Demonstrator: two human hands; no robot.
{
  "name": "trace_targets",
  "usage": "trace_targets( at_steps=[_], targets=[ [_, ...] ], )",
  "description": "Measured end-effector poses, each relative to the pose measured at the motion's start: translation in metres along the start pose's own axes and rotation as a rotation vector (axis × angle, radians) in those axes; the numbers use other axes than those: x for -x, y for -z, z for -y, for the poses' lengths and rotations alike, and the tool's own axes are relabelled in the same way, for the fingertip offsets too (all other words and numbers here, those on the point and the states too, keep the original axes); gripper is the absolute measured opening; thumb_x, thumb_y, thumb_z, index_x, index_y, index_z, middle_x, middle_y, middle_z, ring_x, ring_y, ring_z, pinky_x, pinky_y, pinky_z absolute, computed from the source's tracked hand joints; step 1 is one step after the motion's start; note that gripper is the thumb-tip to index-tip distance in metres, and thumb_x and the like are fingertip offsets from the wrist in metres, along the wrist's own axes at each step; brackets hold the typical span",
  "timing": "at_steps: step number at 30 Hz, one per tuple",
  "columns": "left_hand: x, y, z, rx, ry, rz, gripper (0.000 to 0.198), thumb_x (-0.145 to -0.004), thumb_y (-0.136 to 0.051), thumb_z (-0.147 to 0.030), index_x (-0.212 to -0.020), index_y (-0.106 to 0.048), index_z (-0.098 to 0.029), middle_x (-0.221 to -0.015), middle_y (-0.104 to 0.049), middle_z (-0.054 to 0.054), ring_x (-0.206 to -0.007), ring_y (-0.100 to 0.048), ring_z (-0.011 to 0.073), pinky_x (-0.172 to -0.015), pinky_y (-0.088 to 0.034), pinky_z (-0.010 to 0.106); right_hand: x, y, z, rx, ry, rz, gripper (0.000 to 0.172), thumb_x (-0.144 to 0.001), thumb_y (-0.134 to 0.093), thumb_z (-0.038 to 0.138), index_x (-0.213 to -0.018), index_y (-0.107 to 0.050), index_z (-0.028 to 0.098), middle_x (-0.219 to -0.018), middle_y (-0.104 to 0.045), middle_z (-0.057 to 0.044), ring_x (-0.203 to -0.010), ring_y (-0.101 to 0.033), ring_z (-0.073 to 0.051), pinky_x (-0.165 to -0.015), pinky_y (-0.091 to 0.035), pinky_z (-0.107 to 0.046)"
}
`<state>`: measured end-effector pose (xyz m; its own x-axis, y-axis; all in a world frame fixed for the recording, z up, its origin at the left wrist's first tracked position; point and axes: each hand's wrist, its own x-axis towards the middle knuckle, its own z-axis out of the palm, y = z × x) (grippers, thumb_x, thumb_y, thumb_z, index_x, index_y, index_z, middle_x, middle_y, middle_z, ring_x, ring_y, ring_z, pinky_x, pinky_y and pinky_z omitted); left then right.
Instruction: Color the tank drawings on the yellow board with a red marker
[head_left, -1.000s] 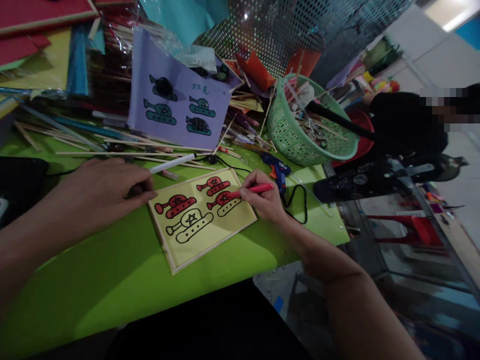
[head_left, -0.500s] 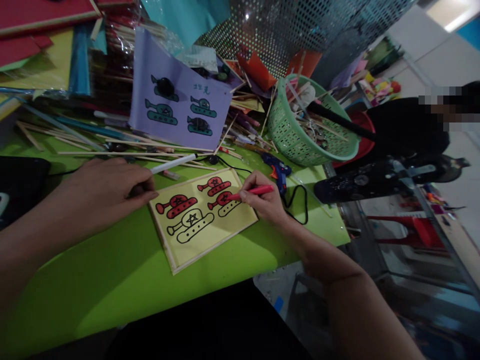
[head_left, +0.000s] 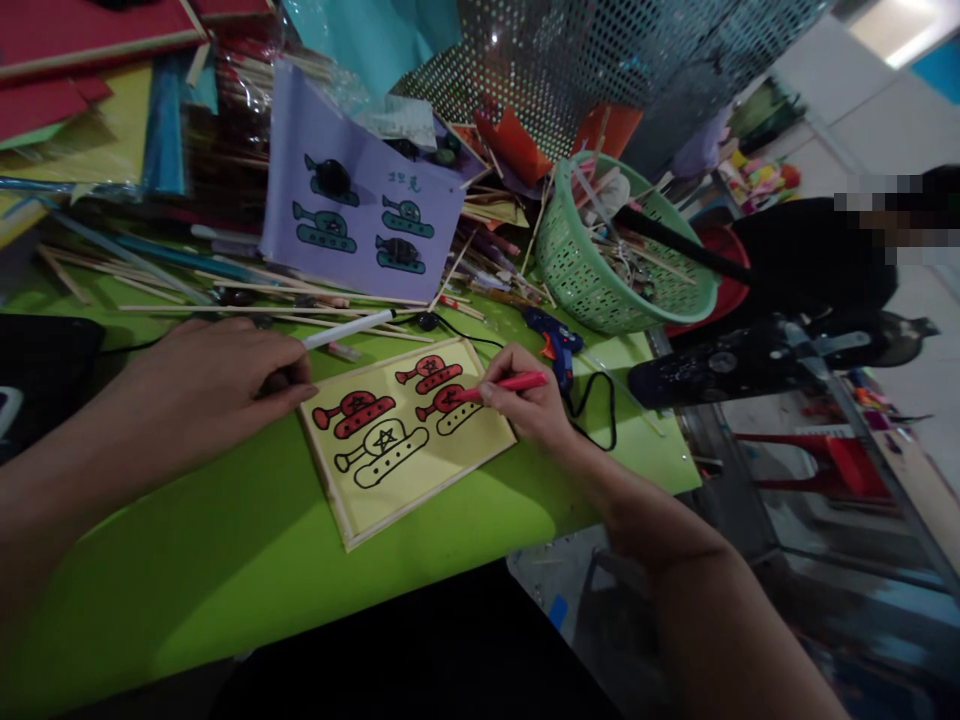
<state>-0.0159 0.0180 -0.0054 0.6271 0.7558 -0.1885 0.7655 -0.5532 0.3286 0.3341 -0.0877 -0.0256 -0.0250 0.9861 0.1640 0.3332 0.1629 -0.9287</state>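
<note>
A yellow card (head_left: 420,490) with a wooden-stick border lies on the green table, bearing black-outlined tank drawings; some are filled in red, one is uncoloured. My right hand (head_left: 529,400) pinches a red marker (head_left: 523,382), its tip on the partly red tank at the card's right. My left hand (head_left: 232,375) rests by the card's left edge, fingers curled. A white marker (head_left: 349,328) with a dark end sticks out from its fingers; how it is gripped is partly hidden. Behind the card, a purple sheet (head_left: 360,210) with green tanks leans upright.
A blue glue gun (head_left: 555,340) and its black cord lie right of the card. Beyond stand a green basket (head_left: 592,270) of tools and a dark bottle (head_left: 705,365). Loose wooden sticks (head_left: 300,290) and coloured papers crowd the back. A person in dark clothes (head_left: 817,250) is at right.
The view has shifted very slightly. The red marker stays on the same tank, and both hands hold nearly the same places.
</note>
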Motion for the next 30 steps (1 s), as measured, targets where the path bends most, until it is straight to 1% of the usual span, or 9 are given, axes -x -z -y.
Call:
trace_targets(
  at_steps=[3, 7, 10, 13, 19, 24, 30],
  targets=[
    [0.0010, -0.0005, 0.0015, 0.011, -0.015, -0.015, 0.029, -0.090, -0.050, -0.051, -0.086, -0.071, -0.032, -0.086, -0.078, 0.007, -0.093, -0.070, 0.0352, -0.082, -0.044, 0.046, -0.0008, 0.0003, 0.0002, -0.011, 0.014, 0.002, 0.019, -0.091, -0.085, 0.032, -0.081, -0.069, 0.027, -0.077, -0.066, 0.003, -0.071, -0.058, -0.018, -0.068, -0.047, -0.036],
    [-0.0002, -0.0009, 0.0015, 0.002, -0.012, -0.006, 0.026, -0.091, -0.053, -0.049, -0.086, -0.072, -0.032, -0.085, -0.078, 0.006, -0.091, -0.070, 0.0344, -0.082, -0.044, 0.045, -0.0017, 0.0007, -0.0007, -0.017, 0.026, -0.024, 0.017, -0.090, -0.083, 0.028, -0.081, -0.069, 0.026, -0.077, -0.065, 0.003, -0.071, -0.058, -0.017, -0.067, -0.046, -0.035],
    [-0.0013, -0.0003, -0.0003, -0.015, 0.008, -0.001, 0.023, -0.091, -0.055, -0.046, -0.086, -0.072, -0.031, -0.085, -0.079, 0.006, -0.094, -0.071, 0.0345, -0.082, -0.045, 0.045, -0.0016, 0.0007, -0.0008, -0.014, 0.029, -0.034, 0.016, -0.091, -0.083, 0.028, -0.082, -0.070, 0.026, -0.078, -0.065, 0.003, -0.071, -0.058, -0.017, -0.068, -0.045, -0.035],
    [-0.0018, 0.0010, -0.0021, -0.006, 0.006, 0.005, 0.026, -0.091, -0.053, -0.047, -0.086, -0.072, -0.031, -0.086, -0.080, 0.007, -0.096, -0.072, 0.0353, -0.080, -0.044, 0.045, -0.0015, 0.0006, 0.0000, -0.012, 0.035, -0.022, 0.017, -0.091, -0.083, 0.028, -0.082, -0.070, 0.026, -0.078, -0.065, 0.003, -0.072, -0.059, -0.017, -0.069, -0.046, -0.035],
    [-0.0024, 0.0005, -0.0034, -0.015, 0.015, 0.002, 0.022, -0.091, -0.056, -0.045, -0.085, -0.071, -0.031, -0.085, -0.078, 0.005, -0.095, -0.072, 0.0347, -0.082, -0.044, 0.044, -0.0023, 0.0007, -0.0003, -0.018, 0.023, -0.067, 0.016, -0.088, -0.081, 0.027, -0.080, -0.068, 0.026, -0.075, -0.062, 0.004, -0.068, -0.056, -0.017, -0.067, -0.046, -0.035],
    [-0.0018, -0.0012, -0.0014, -0.011, 0.009, 0.000, 0.018, -0.091, -0.059, -0.044, -0.086, -0.071, -0.031, -0.086, -0.076, 0.004, -0.092, -0.070, 0.0334, -0.084, -0.043, 0.044, -0.0015, 0.0006, -0.0013, -0.014, 0.017, -0.063, 0.016, -0.089, -0.081, 0.028, -0.081, -0.068, 0.026, -0.075, -0.062, 0.004, -0.068, -0.055, -0.016, -0.067, -0.045, -0.035],
    [-0.0009, -0.0032, 0.0031, 0.013, 0.003, -0.004, 0.026, -0.090, -0.053, -0.051, -0.086, -0.071, -0.032, -0.086, -0.077, 0.005, -0.095, -0.070, 0.0346, -0.082, -0.042, 0.044, -0.0013, 0.0012, -0.0003, 0.017, 0.009, -0.046, 0.017, -0.089, -0.081, 0.029, -0.080, -0.067, 0.026, -0.076, -0.064, 0.003, -0.070, -0.056, -0.017, -0.068, -0.046, -0.036]
  ],
)
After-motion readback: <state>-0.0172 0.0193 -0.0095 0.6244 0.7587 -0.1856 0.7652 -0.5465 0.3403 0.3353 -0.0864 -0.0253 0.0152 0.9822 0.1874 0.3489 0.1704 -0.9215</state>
